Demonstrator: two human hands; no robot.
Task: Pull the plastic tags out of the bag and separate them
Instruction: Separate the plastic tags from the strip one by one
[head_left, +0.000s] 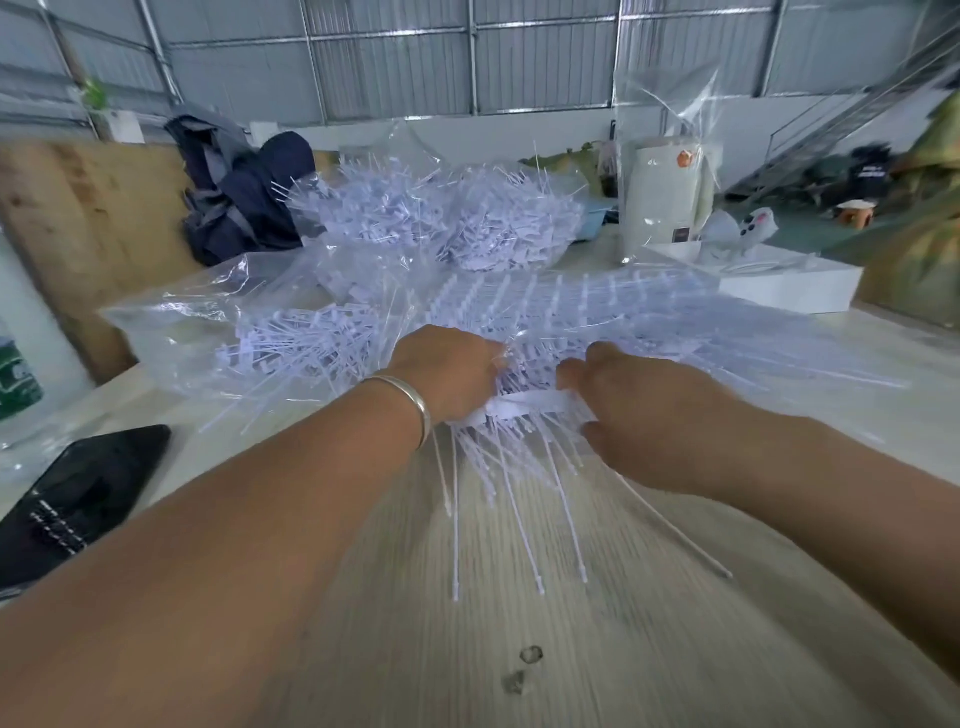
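A clear plastic bag (197, 312) lies open across the middle of the table, stuffed with white plastic tags (291, 343). My left hand (447, 374), with a silver bangle on the wrist, grips a bunch of tags (519, 457) at the bag's mouth. My right hand (639, 415) grips the same bunch from the right, its fingers curled over the white strip that joins the tags. The long thin tails of that bunch fan out toward me over the table. The image is blurred by motion.
A big loose heap of tags (441, 218) lies farther back. A black phone (78, 493) sits at the left, a white box (779, 286) at the right, a bagged white container (665, 192) behind it, a dark backpack (239, 192) at back left.
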